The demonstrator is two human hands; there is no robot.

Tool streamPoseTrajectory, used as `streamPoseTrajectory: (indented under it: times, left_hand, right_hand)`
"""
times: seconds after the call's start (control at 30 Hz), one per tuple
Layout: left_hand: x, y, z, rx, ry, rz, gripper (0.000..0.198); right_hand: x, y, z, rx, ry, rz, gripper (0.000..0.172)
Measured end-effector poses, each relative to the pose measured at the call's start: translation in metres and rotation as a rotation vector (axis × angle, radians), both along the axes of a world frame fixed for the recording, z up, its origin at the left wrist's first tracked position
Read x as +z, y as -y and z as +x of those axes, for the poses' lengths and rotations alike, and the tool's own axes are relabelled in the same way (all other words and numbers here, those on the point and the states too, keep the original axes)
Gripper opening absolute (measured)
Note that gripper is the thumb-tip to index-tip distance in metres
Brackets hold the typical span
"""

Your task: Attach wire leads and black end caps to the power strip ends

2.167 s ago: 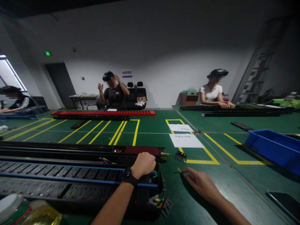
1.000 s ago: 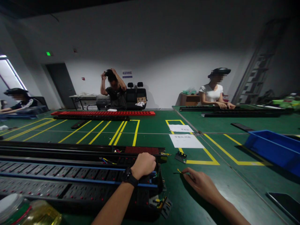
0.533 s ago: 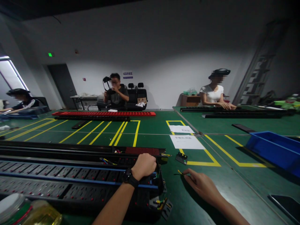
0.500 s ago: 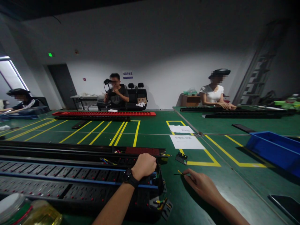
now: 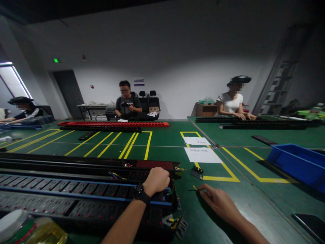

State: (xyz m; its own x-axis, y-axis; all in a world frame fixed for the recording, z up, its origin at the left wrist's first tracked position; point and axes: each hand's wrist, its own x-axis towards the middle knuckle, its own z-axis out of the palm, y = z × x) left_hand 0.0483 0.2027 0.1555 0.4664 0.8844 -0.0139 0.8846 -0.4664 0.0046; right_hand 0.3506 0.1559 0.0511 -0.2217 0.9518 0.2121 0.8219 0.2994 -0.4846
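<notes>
Long black power strips (image 5: 101, 210) lined with sockets and small red lights lie side by side at the lower left. My left hand (image 5: 156, 179), with a black watch on the wrist, is closed over the right end of the strips; what its fingers grip is hidden beneath it. Loose yellow and green wires (image 5: 173, 221) stick out of the nearest strip's end, beside a dark end plate (image 5: 181, 227). To the right, low over the green table, my right hand (image 5: 215, 200) pinches a thin yellow wire (image 5: 195, 187) between thumb and forefinger.
A small black end piece (image 5: 197, 172) lies beyond my right hand, near paper sheets (image 5: 203, 155). A blue bin (image 5: 299, 162) and a phone (image 5: 309, 222) are at the right. A jar (image 5: 16, 225) stands lower left. Co-workers sit across the table, behind a red rail (image 5: 114, 124).
Both my hands stay almost still. Across the table, the seated person at the middle has lowered a dark headset from the face to the chest.
</notes>
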Motion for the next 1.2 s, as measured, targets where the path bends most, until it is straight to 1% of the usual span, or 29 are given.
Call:
streamPoseTrajectory:
  times: [0.3, 0.47, 0.63, 0.7, 0.73, 0.8, 0.87, 0.93, 0.97, 1.0, 1.03, 1.07, 1.1, 1.13, 1.2]
  left_hand:
    - [0.001, 0.0, 0.0, -0.006, -0.005, 0.0, 0.031]
    - [0.001, 0.001, 0.0, -0.009, -0.011, 0.01, 0.03]
    - [0.001, 0.002, 0.001, -0.011, -0.025, 0.027, 0.027]
    - [0.006, 0.003, 0.002, -0.013, -0.031, 0.043, 0.027]
    - [0.011, 0.005, 0.002, -0.016, -0.03, 0.056, 0.026]
    - [0.028, 0.012, 0.001, -0.022, -0.018, 0.093, 0.026]
    - [0.05, 0.026, -0.002, -0.021, 0.011, 0.143, 0.026]
    - [0.07, 0.049, -0.008, -0.021, 0.054, 0.194, 0.027]
    - [0.077, 0.063, -0.011, -0.026, 0.073, 0.21, 0.027]
    - [0.081, 0.079, -0.015, -0.029, 0.105, 0.215, 0.027]
    - [0.081, 0.095, -0.02, -0.037, 0.191, 0.204, 0.026]
    - [0.076, 0.113, -0.024, -0.053, 0.274, 0.175, 0.026]
    - [0.068, 0.13, -0.03, -0.06, 0.34, 0.145, 0.026]
    - [0.056, 0.146, -0.035, -0.055, 0.39, 0.119, 0.026]
    - [0.026, 0.176, -0.046, -0.016, 0.479, 0.08, 0.028]
  right_hand:
    - [0.003, 0.001, -0.001, -0.01, 0.006, -0.001, 0.038]
    - [0.006, 0.001, -0.002, 0.002, 0.021, -0.042, 0.042]
    - [0.003, -0.004, 0.0, -0.001, 0.023, -0.032, 0.04]
    - [0.001, -0.006, 0.001, -0.009, 0.031, -0.031, 0.04]
    - [-0.001, -0.007, 0.001, -0.011, 0.036, -0.032, 0.04]
    - [-0.003, -0.009, 0.002, -0.011, 0.045, -0.033, 0.04]
    - [-0.004, -0.01, 0.002, -0.007, 0.057, -0.027, 0.04]
    - [-0.004, -0.011, 0.001, -0.003, 0.074, -0.017, 0.038]
    - [-0.003, -0.011, 0.001, 0.001, 0.082, -0.009, 0.038]
    - [-0.003, -0.012, 0.001, 0.005, 0.088, 0.001, 0.037]
    - [-0.002, -0.012, 0.001, 0.01, 0.094, 0.012, 0.037]
    - [-0.001, -0.011, 0.0, 0.014, 0.104, 0.025, 0.036]
    - [0.0, -0.011, -0.001, 0.015, 0.117, 0.038, 0.035]
    - [0.001, -0.01, -0.001, 0.012, 0.131, 0.049, 0.034]
    - [0.003, -0.009, -0.003, -0.002, 0.154, 0.067, 0.033]
